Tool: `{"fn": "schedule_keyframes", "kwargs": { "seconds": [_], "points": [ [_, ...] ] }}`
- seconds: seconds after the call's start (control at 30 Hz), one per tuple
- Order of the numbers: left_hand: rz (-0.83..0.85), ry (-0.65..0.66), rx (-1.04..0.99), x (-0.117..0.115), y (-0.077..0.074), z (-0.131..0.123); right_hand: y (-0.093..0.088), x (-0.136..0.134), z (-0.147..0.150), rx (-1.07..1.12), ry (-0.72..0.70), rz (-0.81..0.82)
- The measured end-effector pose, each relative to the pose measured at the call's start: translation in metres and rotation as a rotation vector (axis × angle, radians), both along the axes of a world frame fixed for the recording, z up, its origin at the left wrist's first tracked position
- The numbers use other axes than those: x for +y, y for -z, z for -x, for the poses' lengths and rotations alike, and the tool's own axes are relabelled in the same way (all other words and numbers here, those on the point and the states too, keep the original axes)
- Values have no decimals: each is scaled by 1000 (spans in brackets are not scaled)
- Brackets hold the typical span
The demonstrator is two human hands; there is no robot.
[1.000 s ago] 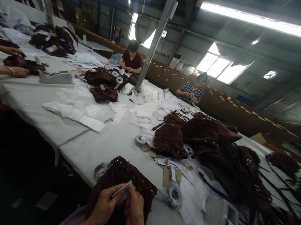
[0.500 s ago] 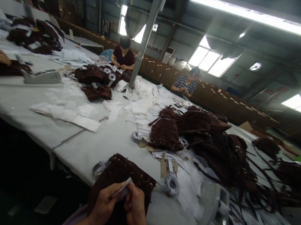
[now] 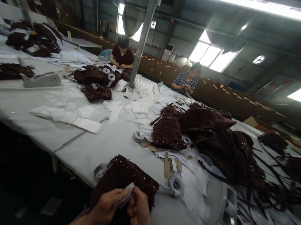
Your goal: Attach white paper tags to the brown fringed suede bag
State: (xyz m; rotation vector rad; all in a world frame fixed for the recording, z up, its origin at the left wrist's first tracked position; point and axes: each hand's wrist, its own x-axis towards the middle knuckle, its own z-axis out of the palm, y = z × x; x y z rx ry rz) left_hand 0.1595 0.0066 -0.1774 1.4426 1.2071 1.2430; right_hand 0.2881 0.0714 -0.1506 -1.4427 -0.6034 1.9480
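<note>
At the bottom centre, a dark brown bag with gold eyelets lies at the near table edge. Over it, my left hand pinches a small white piece of paper or cloth. My right hand has its fingers closed at the right side of the same white piece. Just left of the bag's top sits a wrapped grey coil. Another wrapped coil rests to the right of the bag.
Brown bags with straps are piled on the right of the white table. A grey tape dispenser stands near right, another at left. White paper covers the middle. Two people sit across; a metal post rises between them.
The view has shifted slightly, so the table items sit a little differently in frame. Both hands remain at the white piece, which looks tilted more upright. At far left, another person's hand has mostly left view.
</note>
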Motion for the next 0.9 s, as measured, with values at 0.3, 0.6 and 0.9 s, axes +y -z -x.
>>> {"fn": "schedule_keyframes", "kwargs": {
  "seconds": [0.3,0.6,0.9],
  "points": [
    [64,-16,-24,3,-10,-5,-4,5,-1,-35,-51,-149],
    [637,-48,-526,25,-51,-10,-2,14,-8,-57,-175,-283],
    [551,-24,-360,19,-18,-30,2,6,-14,-83,-201,-393]
  ]
}}
